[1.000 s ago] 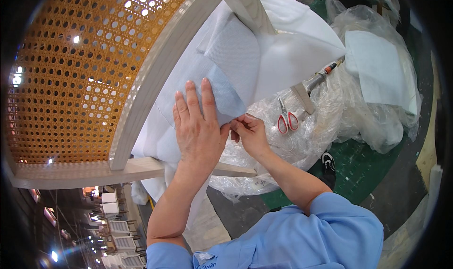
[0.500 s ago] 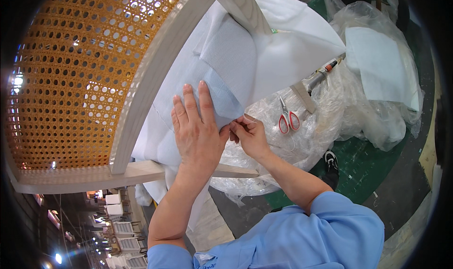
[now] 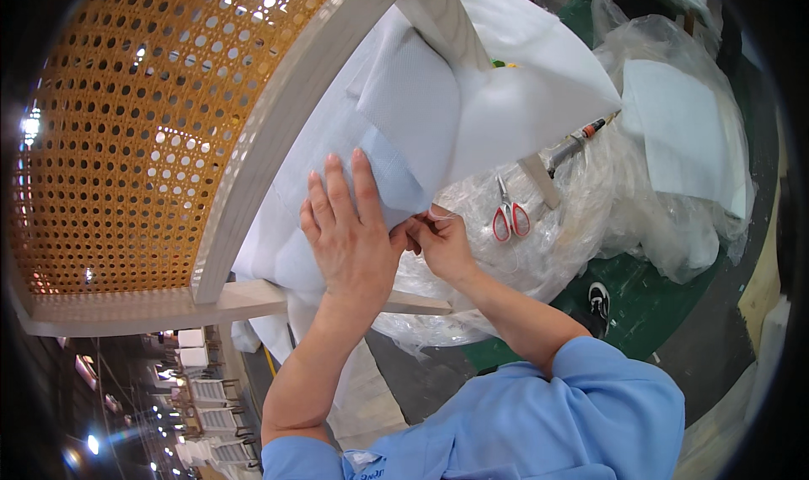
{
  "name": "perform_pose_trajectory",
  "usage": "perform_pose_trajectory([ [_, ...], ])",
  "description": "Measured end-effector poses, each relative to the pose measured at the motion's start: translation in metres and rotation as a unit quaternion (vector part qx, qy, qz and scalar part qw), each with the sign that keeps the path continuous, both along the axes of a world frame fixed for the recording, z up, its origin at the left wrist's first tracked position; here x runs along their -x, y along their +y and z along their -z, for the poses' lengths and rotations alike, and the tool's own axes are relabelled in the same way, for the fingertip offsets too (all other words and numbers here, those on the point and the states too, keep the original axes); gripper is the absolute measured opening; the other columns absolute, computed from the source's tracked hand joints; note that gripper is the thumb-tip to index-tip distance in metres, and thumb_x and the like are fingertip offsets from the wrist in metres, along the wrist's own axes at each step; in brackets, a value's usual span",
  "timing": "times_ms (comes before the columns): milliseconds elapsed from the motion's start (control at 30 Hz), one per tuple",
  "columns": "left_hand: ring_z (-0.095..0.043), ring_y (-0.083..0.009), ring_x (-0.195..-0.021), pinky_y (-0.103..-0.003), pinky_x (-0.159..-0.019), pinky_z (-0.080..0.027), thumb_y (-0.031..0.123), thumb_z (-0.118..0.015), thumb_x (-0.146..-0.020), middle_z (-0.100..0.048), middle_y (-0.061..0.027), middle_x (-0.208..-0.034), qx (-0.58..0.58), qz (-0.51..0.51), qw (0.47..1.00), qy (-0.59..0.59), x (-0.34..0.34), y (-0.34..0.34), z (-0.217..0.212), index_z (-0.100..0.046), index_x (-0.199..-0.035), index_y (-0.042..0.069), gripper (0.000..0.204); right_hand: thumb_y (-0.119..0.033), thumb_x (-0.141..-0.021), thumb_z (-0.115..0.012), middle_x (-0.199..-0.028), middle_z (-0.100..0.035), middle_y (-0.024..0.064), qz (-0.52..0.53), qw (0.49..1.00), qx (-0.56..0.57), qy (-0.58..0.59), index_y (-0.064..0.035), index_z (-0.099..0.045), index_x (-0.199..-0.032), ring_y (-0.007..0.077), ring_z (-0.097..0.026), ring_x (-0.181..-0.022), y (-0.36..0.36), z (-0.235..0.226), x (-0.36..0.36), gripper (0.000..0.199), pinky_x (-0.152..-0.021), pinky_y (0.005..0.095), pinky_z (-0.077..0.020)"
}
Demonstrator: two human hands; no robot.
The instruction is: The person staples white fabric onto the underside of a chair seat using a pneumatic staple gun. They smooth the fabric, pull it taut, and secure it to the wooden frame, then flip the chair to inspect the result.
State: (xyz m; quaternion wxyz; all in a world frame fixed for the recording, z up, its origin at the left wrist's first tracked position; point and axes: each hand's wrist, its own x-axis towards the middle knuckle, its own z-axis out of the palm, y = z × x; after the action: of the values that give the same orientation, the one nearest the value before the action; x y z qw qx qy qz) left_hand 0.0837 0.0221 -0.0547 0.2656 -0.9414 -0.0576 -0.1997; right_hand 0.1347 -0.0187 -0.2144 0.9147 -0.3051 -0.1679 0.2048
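The grip of the right hand (image 3: 444, 248) is a closed pinch at the lower edge of the pale blue-white cloth (image 3: 421, 92); what lies between the fingertips is hidden, though a fine thread (image 3: 445, 216) loops beside them. The left hand (image 3: 350, 240) lies spread on the cloth, gripping nothing visible, its thumb close to the right fingertips. A bluer patch (image 3: 396, 172) of the cloth shows just beyond its fingers.

Little has changed over the last second: both hands keep to the same edge, so the work seems to be at one small spot. The cloth and frame have shifted slightly, and the white sheet (image 3: 539, 92) now hides the tip of the orange-banded tool (image 3: 573, 147).

The cloth lies to the right of a pale wooden frame (image 3: 286, 117) holding a woven cane panel (image 3: 126, 143). Farther right, red-handled scissors (image 3: 510, 219) rest, apart from the hands, on crumpled clear plastic (image 3: 581, 219). Beyond that, a dark shoe (image 3: 599, 303) stands on the green floor (image 3: 640, 303).
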Motion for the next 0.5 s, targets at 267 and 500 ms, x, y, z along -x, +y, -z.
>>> perform_pose_trajectory([
  [267,-0.039,-0.0398,-0.146,-0.056,-0.114,-0.031,0.026,-0.087,-0.063,-0.039,-0.018,-0.16,0.01,-0.052,0.998,-0.041,-0.008,-0.018,0.005,-0.034,-0.159,0.007,0.111,-0.01,-0.098,-0.064,-0.087,-0.074,0.0064,-0.124,0.979,0.146,-0.066,0.0035,-0.072,-0.101,0.0119,-0.064,-0.071,-0.058,0.0,-0.02,0.016,-0.065,0.027,-0.0523],
  [500,-0.039,-0.0378,-0.147,-0.055,-0.117,-0.029,0.023,-0.083,-0.065,-0.04,-0.0175,-0.16,0.005,-0.074,0.994,-0.075,-0.002,-0.018,0.016,-0.038,-0.157,0.009,0.104,-0.019,-0.094,-0.069,-0.086,-0.074,0.0072,-0.325,0.823,0.462,-0.058,-0.0026,-0.074,-0.098,0.0149,-0.07,-0.072,-0.228,0.081,-0.15,0.018,-0.061,0.0298,-0.0569],
])
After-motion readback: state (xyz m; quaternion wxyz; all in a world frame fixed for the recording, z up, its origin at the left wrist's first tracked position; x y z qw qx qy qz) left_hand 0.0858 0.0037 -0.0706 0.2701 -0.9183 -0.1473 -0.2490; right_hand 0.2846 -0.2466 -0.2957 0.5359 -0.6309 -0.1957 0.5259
